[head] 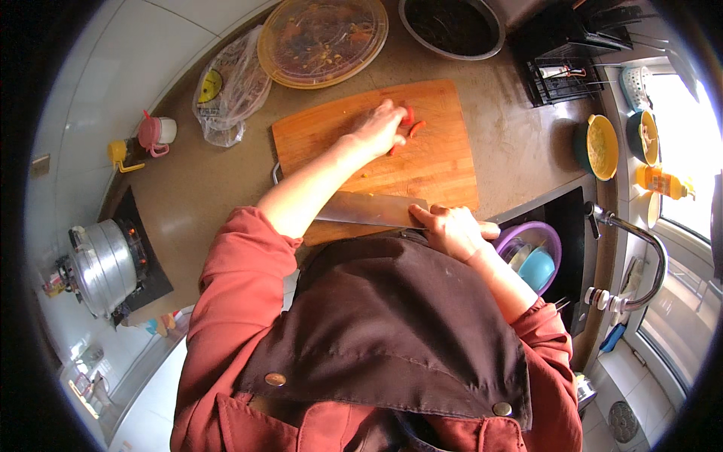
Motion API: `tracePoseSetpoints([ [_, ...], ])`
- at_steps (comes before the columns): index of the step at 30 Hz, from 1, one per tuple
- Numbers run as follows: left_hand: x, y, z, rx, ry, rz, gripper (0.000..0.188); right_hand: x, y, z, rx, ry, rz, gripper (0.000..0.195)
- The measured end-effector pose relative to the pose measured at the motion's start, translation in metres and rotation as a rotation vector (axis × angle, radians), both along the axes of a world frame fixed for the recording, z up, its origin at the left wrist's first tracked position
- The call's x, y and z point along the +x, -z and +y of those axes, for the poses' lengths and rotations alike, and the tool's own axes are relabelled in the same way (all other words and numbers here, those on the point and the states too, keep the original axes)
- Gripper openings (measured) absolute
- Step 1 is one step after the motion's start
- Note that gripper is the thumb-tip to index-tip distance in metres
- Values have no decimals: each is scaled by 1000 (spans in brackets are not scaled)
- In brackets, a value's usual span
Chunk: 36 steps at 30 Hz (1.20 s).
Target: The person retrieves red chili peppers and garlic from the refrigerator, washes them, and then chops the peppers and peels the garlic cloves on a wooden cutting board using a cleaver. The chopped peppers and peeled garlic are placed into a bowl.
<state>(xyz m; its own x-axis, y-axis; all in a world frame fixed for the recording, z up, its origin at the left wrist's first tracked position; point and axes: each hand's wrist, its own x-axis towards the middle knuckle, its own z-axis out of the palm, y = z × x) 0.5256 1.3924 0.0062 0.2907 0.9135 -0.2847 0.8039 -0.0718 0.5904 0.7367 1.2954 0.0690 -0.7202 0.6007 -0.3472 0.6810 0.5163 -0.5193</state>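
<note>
A wooden cutting board (435, 164) lies on the counter in front of me. My left hand (381, 127) is over its far half, slightly blurred, fingers bent and the thumb apart from them. A red piece (408, 116), probably pepper, is at the fingertips; whether it is gripped cannot be made out. Two thin red strips, one by the thumb (393, 150) and one farther right (417, 129), rest on the wood. My right hand (454, 231) grips the handle of a cleaver (373, 209). Its broad blade points left across the board's near edge, partly behind my left forearm.
Beyond the board are a covered round dish (322, 42), a plastic bag (234, 90) and a dark-filled metal bowl (452, 25). At right, a purple basin (551, 243) sits in the sink under a faucet (658, 248). An aluminium pot (104, 268) stands on the lit stove at left.
</note>
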Motion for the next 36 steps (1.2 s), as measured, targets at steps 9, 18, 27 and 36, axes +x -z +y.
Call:
tracePoseSetpoints([
  [9, 34, 26, 0, 68, -156, -141, 44, -3, -3, -8, -57, -51, 39, 16],
  [18, -8, -8, -1, 166, -240, -259, 42, 10, 0, -6, 177, 23, 39, 24],
  [27, -94, -34, -96, 123, -806, -680, 29, 36, 50, -3, 338, 354, 149, 37],
  [36, -58, -29, -123, 146, -771, -522, 24, 22, 56, -5, 391, 466, 121, 31],
])
